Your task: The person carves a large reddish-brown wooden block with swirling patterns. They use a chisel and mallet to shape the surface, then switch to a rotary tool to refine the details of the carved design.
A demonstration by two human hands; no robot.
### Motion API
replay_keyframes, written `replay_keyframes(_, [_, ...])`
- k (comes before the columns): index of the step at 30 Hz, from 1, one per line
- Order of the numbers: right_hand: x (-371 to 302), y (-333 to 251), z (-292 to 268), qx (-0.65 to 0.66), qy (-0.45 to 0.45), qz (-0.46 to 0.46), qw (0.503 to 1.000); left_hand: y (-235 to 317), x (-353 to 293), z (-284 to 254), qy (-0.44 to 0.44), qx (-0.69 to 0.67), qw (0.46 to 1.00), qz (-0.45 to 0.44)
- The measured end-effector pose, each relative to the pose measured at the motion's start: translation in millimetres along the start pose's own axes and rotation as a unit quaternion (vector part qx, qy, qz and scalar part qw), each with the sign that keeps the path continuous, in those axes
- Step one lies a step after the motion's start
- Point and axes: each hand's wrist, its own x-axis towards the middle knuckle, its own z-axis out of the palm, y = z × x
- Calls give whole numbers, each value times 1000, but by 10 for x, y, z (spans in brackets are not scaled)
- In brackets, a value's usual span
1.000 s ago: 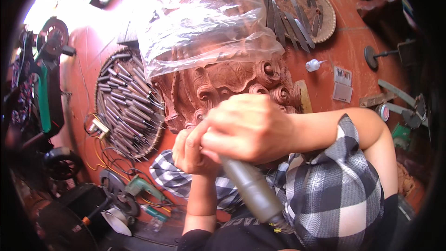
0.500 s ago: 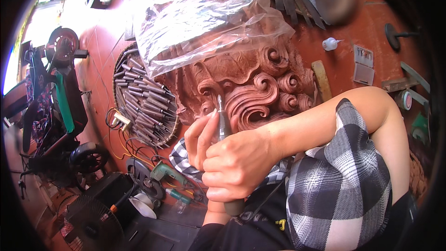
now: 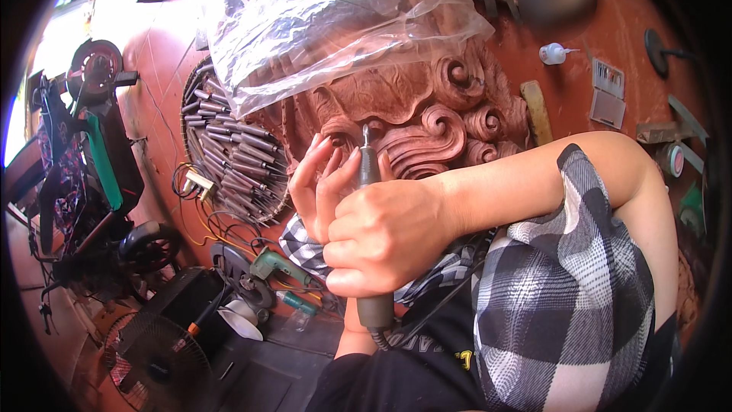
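My right hand [image 3: 385, 240] is wrapped round a rotary tool handpiece [image 3: 369, 166], held upright with its metal tip pointing away from me. Its grey lower end and cord come out below my fist. Behind the handpiece is my left hand [image 3: 314, 191], partly hidden by the right one, its fingers apart and loosely curved around the front of the tool; whether they touch it I cannot tell. Just beyond both hands lies a reddish-brown wood carving [image 3: 423, 137] with curled, scroll-like relief. Clear plastic sheeting [image 3: 328, 38] covers its far part.
Left of the carving, a round basket [image 3: 191, 118] holds many carving chisels [image 3: 236, 152]. Cables and a green power tool [image 3: 278, 268] lie near my left side, by a fan [image 3: 156, 366]. At the right are a white squeeze bottle [image 3: 554, 53] and a small open case of bits [image 3: 608, 91].
My left fingers have spread from their closed position at the front of the handpiece. Both hands and the tool have shifted slightly up in the picture, and the view has tilted a little.
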Motion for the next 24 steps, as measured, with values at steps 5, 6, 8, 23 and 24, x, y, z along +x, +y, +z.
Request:
replay_keyframes(5, [-8,10,-11,-13,-3,8,1000,-101,19,-8,-15,-5,1000,25])
replay_keyframes(6, [-12,11,-17,-14,-4,12,1000,-85,27,5,-15,3,1000,27])
replay_keyframes(8, [-16,8,-38,-17,0,25,1000,-32,51,35,-16,19,999,29])
replay_keyframes(23, [7,-2,-146,42,10,73,996,83,45,52,-45,-21,999,-17])
replay_keyframes(24, [15,1,-145,44,14,70,996,87,50,49,-42,-24,999,-17])
